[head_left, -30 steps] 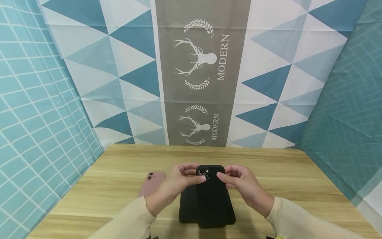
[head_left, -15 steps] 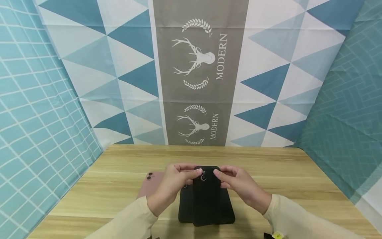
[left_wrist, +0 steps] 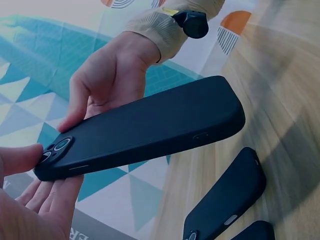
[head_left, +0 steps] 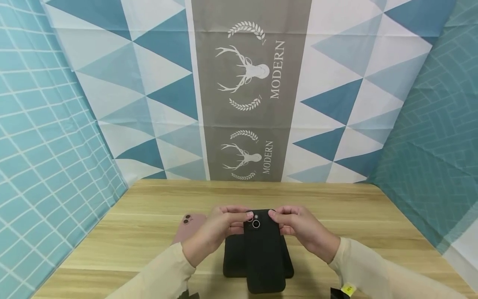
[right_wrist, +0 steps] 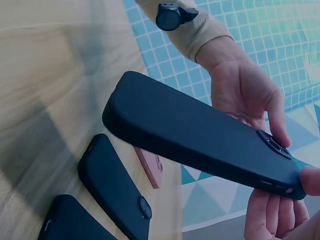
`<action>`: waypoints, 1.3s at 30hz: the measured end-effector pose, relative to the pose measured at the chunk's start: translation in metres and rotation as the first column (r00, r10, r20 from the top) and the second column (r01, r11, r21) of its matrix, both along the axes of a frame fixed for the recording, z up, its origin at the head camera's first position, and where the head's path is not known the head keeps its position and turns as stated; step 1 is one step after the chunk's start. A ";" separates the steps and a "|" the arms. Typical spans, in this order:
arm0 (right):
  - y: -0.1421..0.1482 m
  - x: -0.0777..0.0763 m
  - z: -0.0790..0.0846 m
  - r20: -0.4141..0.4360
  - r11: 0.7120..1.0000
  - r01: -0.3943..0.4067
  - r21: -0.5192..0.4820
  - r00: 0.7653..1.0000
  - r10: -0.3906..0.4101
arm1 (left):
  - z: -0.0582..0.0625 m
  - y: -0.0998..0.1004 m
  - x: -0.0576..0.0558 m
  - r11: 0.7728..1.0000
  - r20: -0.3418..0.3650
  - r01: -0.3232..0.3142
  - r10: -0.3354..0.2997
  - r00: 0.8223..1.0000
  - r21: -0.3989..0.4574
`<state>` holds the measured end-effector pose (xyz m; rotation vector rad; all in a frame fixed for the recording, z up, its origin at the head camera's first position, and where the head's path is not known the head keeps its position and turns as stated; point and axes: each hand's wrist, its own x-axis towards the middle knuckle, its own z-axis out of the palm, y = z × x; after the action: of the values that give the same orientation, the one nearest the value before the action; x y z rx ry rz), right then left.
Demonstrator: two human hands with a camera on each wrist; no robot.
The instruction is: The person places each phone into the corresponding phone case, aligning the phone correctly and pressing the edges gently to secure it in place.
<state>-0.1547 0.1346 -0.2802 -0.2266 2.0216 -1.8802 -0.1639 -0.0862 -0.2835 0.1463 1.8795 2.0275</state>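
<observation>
Both hands hold one black phone (head_left: 264, 257) by its camera end, raised above the table with its back facing up. My left hand (head_left: 214, 228) pinches the corner beside the lenses, its thumb partly over the camera block and fingers underneath. At the opposite corner, the right hand (head_left: 308, 232) grips with thumb on top and fingers below. Under the held phone lie two more black phones, one (right_wrist: 115, 185) with its camera block showing and another (right_wrist: 72, 220) beside it, cut off by the frame. A pink phone (head_left: 189, 228) lies left of them, partly behind the left forearm.
The wood-grain table (head_left: 149, 232) reaches back to a hanging cloth (head_left: 246, 104) printed with triangles and deer heads. Blue tile-patterned cloth (head_left: 48, 145) borders the left side, and a teal cloth (head_left: 437, 137) the right.
The left thumb has shifted from below the lenses to the phone's top corner. The held phone swung slightly left, then back right, its lower end now closer to the person.
</observation>
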 end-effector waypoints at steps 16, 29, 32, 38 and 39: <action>-0.004 -0.004 0.005 0.020 0.995 0.095 0.026 0.995 -0.096 | -0.008 0.001 0.004 0.997 -0.110 0.005 -0.014 0.994 -0.079; -0.003 0.001 -0.016 0.006 0.998 0.055 -0.016 0.998 -0.055 | -0.009 0.005 0.000 0.999 -0.087 -0.048 0.046 0.995 -0.014; -0.003 0.002 -0.014 0.009 0.996 0.084 -0.011 0.996 -0.084 | -0.009 0.005 0.000 1.000 -0.085 -0.025 0.024 0.996 -0.011; -0.002 0.003 -0.005 0.025 0.990 0.140 0.013 0.990 -0.140 | -0.011 0.005 0.001 0.999 -0.088 0.014 -0.016 0.996 -0.029; -0.002 0.003 -0.003 0.024 0.988 0.151 0.011 0.988 -0.151 | -0.012 0.006 0.001 0.999 -0.085 0.021 -0.024 0.996 -0.035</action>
<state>-0.1521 0.1330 -0.2834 -0.0485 2.0830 -1.9521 -0.1628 -0.0806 -0.2951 0.2475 1.9540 2.0027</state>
